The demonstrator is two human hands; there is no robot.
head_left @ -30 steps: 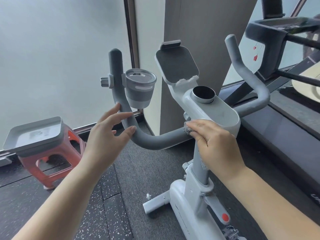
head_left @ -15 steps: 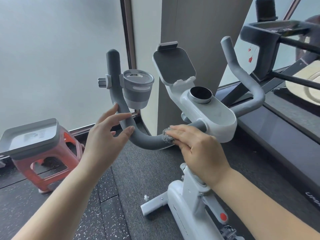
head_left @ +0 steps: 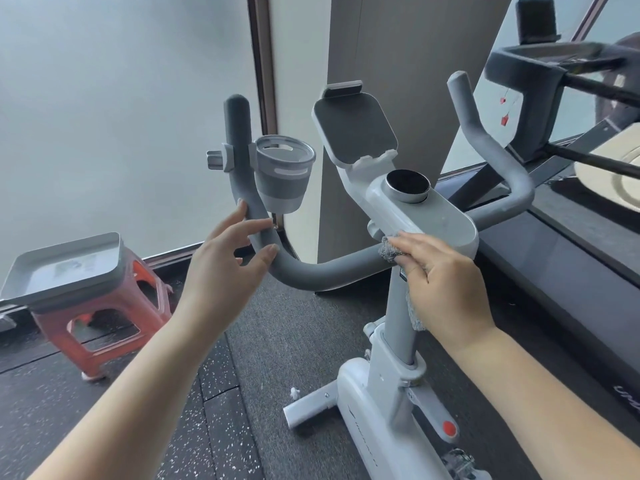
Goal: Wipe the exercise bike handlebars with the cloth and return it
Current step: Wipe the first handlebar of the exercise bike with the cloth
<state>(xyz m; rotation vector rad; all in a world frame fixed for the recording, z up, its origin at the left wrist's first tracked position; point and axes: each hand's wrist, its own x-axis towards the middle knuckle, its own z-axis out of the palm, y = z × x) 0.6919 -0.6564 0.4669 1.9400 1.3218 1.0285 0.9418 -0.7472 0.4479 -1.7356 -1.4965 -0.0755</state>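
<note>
The grey foam handlebars (head_left: 322,275) of a white exercise bike curve up on both sides of a white console (head_left: 426,209). My right hand (head_left: 446,289) presses a grey cloth (head_left: 389,252) against the left bar, right beside the console; the rest of the cloth hangs below my palm. At the bend of the left bar, my left hand (head_left: 225,268) rests with its fingers spread, thumb under the bar and fingertips on top, loosely touching it. A grey cup holder (head_left: 282,178) is clamped to the left upright.
A grey tray (head_left: 65,268) sits on a red plastic stool (head_left: 100,327) at the left. A tablet holder (head_left: 355,129) stands above the console. A treadmill (head_left: 571,237) runs along the right. Frosted glass and a pillar stand behind the bike.
My right hand slid the cloth left along the bar, then back right to the console. My left hand stayed at the bend.
</note>
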